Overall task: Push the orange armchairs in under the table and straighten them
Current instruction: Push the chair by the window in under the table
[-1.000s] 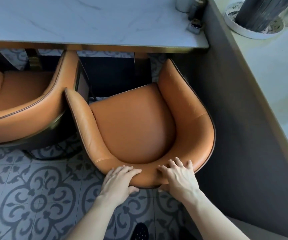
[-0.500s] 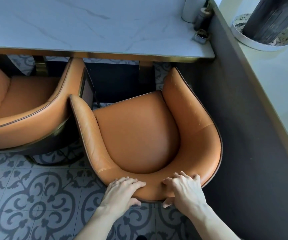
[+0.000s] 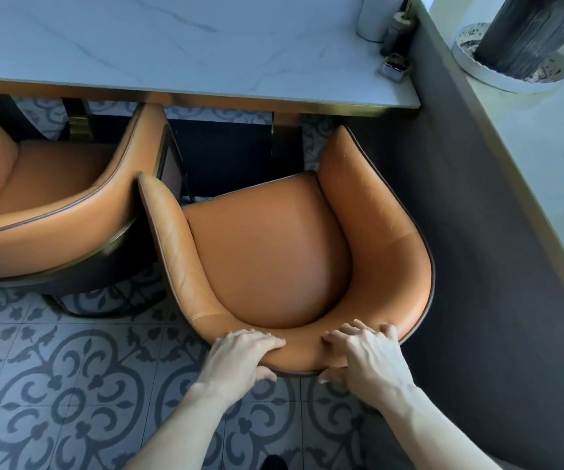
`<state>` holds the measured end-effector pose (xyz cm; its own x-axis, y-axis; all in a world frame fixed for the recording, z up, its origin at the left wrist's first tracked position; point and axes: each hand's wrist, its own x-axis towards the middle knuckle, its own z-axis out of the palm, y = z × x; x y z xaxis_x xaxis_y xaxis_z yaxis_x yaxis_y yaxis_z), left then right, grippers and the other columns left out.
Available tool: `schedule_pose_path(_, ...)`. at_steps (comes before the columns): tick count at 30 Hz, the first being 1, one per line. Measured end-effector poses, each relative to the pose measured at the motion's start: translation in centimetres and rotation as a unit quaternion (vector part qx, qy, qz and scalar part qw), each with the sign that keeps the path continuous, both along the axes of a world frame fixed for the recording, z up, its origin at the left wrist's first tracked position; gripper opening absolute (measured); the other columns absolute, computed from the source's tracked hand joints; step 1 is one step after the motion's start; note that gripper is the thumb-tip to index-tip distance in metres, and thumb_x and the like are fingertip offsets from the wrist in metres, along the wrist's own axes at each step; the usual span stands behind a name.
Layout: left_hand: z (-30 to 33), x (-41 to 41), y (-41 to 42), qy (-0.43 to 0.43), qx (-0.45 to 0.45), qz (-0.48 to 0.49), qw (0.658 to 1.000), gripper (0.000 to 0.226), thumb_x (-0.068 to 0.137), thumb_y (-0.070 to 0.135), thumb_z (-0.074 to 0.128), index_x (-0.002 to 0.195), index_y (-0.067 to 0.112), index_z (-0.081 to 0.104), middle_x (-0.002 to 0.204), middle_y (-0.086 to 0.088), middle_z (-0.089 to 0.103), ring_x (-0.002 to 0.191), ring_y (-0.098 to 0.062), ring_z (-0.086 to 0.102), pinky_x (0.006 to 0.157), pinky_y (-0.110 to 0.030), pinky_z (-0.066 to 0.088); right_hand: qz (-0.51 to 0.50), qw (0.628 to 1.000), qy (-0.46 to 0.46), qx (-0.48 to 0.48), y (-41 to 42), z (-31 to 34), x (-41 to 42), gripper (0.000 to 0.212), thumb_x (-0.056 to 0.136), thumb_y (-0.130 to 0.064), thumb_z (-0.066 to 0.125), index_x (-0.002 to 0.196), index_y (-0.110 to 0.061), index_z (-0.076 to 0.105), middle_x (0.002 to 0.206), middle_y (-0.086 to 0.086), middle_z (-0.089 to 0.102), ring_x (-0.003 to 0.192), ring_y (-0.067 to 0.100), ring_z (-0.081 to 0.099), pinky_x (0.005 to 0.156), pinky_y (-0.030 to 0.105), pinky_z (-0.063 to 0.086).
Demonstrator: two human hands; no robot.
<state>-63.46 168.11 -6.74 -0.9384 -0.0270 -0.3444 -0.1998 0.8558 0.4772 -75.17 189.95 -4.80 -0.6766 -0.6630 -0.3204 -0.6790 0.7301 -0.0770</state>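
An orange armchair (image 3: 267,252) stands in front of the white marble table (image 3: 179,52), turned a little to the left, its seat outside the table's edge. My left hand (image 3: 240,356) and my right hand (image 3: 363,354) both grip the top of its curved backrest, fingers over the rim and thumbs behind. A second orange armchair (image 3: 53,198) stands at the left, its arm reaching under the table's edge. The left arm of the gripped chair nearly touches it.
A dark half-wall (image 3: 470,232) runs close along the chair's right side, with a pale ledge (image 3: 545,137) above. On the ledge sits a white dish holding a dark pot (image 3: 524,39). Small containers (image 3: 392,39) stand at the table's far right corner. Patterned floor tiles (image 3: 53,385) lie below.
The view has shifted so the chair and table sit lower in frame. My hands stay on the backrest. The chair seems slightly closer to the table.
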Motion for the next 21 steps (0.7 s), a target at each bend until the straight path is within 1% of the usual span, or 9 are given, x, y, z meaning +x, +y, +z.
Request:
schedule_pose_path(1,0.0,0.1,0.1,0.007,0.004,0.009,1.000,0.065,0.081,0.043,0.077,0.139,0.039,0.050,0.143,0.011,0.054,0.135,-0.014,0.044,0.108,-0.041,0.039,0.009,1.000,0.007,-0.012,0.4,0.1,0.0,0.075,0.065,-0.085,0.057,0.125,-0.040,0.058,0.116,-0.013,0.066,0.120,0.015,0.054,0.087,0.047,0.037)
schedule_pose_path(3,-0.6,0.5,0.5,0.021,-0.007,0.031,0.999,0.062,0.082,0.040,0.076,0.139,0.038,0.051,0.144,0.009,0.053,0.136,-0.016,0.042,0.112,-0.046,0.034,0.016,1.000,-0.010,-0.021,1.3,0.5,-0.3,0.085,0.064,-0.083,0.061,0.137,-0.042,0.048,0.133,-0.013,0.060,0.134,0.018,0.045,0.099,0.048,0.034)
schedule_pose_path(5,-0.9,0.7,0.8,0.033,-0.004,0.036,0.999,0.060,0.084,0.037,0.075,0.139,0.036,0.051,0.145,0.008,0.053,0.137,-0.017,0.041,0.115,-0.049,0.028,0.017,0.999,-0.036,0.018,2.2,0.7,-1.2,0.102,0.060,-0.081,0.067,0.148,-0.042,0.034,0.150,-0.006,0.046,0.147,0.026,0.028,0.112,0.054,0.022)
schedule_pose_path(7,-0.9,0.7,0.8,0.029,-0.001,0.037,0.999,0.059,0.086,0.037,0.074,0.140,0.036,0.050,0.143,0.010,0.052,0.135,-0.017,0.041,0.117,-0.051,0.024,0.008,0.998,-0.032,0.046,2.9,0.4,-1.9,0.107,0.061,-0.079,0.070,0.151,-0.038,0.029,0.156,0.001,0.037,0.149,0.029,0.018,0.117,0.053,0.016)
schedule_pose_path(8,-0.9,0.6,0.8,0.027,-0.002,0.035,0.999,0.059,0.087,0.039,0.073,0.140,0.036,0.048,0.143,0.010,0.052,0.134,-0.017,0.040,0.118,-0.052,0.023,0.001,0.998,-0.022,0.052,3.1,0.1,-2.2,0.106,0.062,-0.079,0.069,0.151,-0.035,0.031,0.155,0.004,0.037,0.149,0.030,0.019,0.118,0.050,0.017)
schedule_pose_path(10,-0.9,0.7,1.0,0.014,-0.009,0.023,1.000,0.061,0.089,0.046,0.069,0.143,0.038,0.043,0.144,0.010,0.048,0.136,-0.018,0.037,0.118,-0.054,0.020,0.007,0.998,0.007,0.055,3.3,-0.2,-2.4,0.105,0.063,-0.081,0.065,0.149,-0.027,0.038,0.146,0.007,0.047,0.142,0.030,0.031,0.115,0.045,0.024)
schedule_pose_path(12,-1.0,1.0,1.4,0.007,-0.013,0.018,1.000,0.065,0.089,0.052,0.065,0.146,0.041,0.037,0.148,0.007,0.045,0.140,-0.020,0.032,0.119,-0.056,0.017,0.030,0.997,0.034,0.062,3.6,-0.7,-2.2,0.101,0.065,-0.084,0.060,0.144,-0.023,0.046,0.130,0.004,0.057,0.130,0.028,0.044,0.110,0.044,0.031)
schedule_pose_path(14,-0.9,1.2,1.8,0.008,-0.023,0.029,0.999,0.062,0.090,0.051,0.064,0.146,0.043,0.038,0.150,0.005,0.045,0.142,-0.022,0.031,0.119,-0.055,0.018,0.039,0.996,0.047,0.063,3.8,-1.0,-1.9,0.095,0.066,-0.085,0.055,0.138,-0.023,0.050,0.120,0.002,0.062,0.120,0.026,0.051,0.105,0.043,0.035)
schedule_pose_path(21,-1.1,2.5,1.4,-0.001,-0.017,0.015,1.000,0.059,0.091,0.048,0.062,0.145,0.044,0.039,0.151,0.006,0.045,0.144,-0.022,0.030,0.119,-0.053,0.017,0.017,0.995,0.047,0.090,3.7,-0.7,0.6,0.073,0.070,-0.079,0.055,0.120,-0.026,0.056,0.107,-0.001,0.064,0.108,0.024,0.056,0.101,0.044,0.035)
